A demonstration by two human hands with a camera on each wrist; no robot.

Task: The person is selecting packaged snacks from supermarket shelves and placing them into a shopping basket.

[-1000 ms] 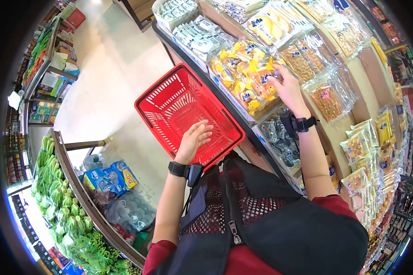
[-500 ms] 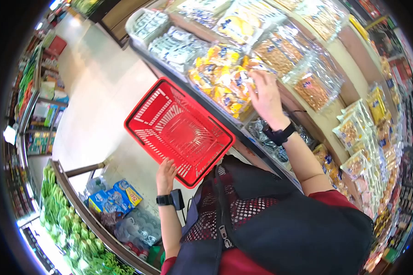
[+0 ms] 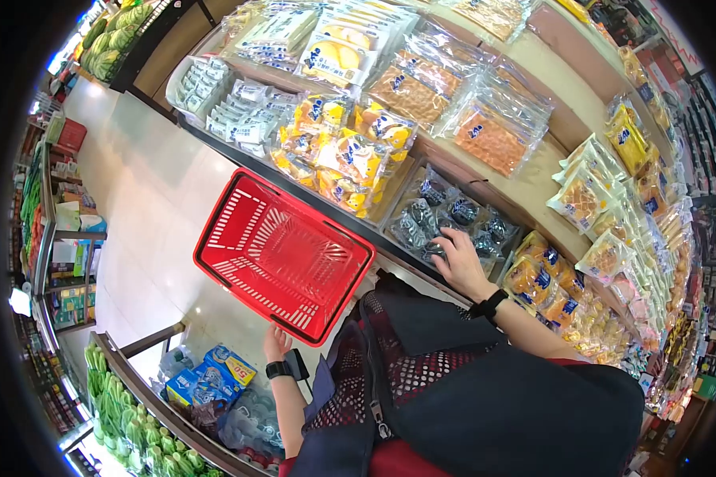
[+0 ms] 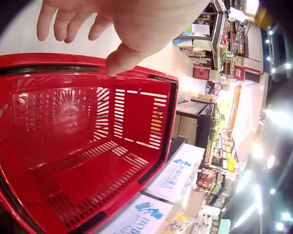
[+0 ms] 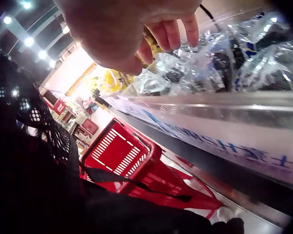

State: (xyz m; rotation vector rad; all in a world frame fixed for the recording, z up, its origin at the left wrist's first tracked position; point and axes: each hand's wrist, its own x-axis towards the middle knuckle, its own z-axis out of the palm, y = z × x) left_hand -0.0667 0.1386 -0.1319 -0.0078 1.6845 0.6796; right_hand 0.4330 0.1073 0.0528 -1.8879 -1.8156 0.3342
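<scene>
A red plastic shopping basket (image 3: 282, 242) stands in front of my body in the head view. Just off its near left rim is my left hand (image 3: 277, 343); the left wrist view shows its fingers loosely extended, the thumb overlapping the rim. My right hand (image 3: 461, 266) hovers low over clear packets of dark round food (image 3: 415, 222) in a shelf bin. In the right wrist view its fingers (image 5: 172, 35) hang down, slightly bent, close above the shiny packets, with nothing held between them.
Yellow-wrapped pastries (image 3: 350, 163) fill the bin to the left, beside small white packets (image 3: 250, 111). Flat bags of brown crackers (image 3: 493, 139) lie higher up, and golden buns (image 3: 537, 278) are at right. Leafy greens (image 3: 135, 421) line the stand at lower left.
My right hand has left the yellow-wrapped pastries and come nearer me, over the dark packets. My left hand has moved from above the basket to beside its near rim. The view has shifted rightward.
</scene>
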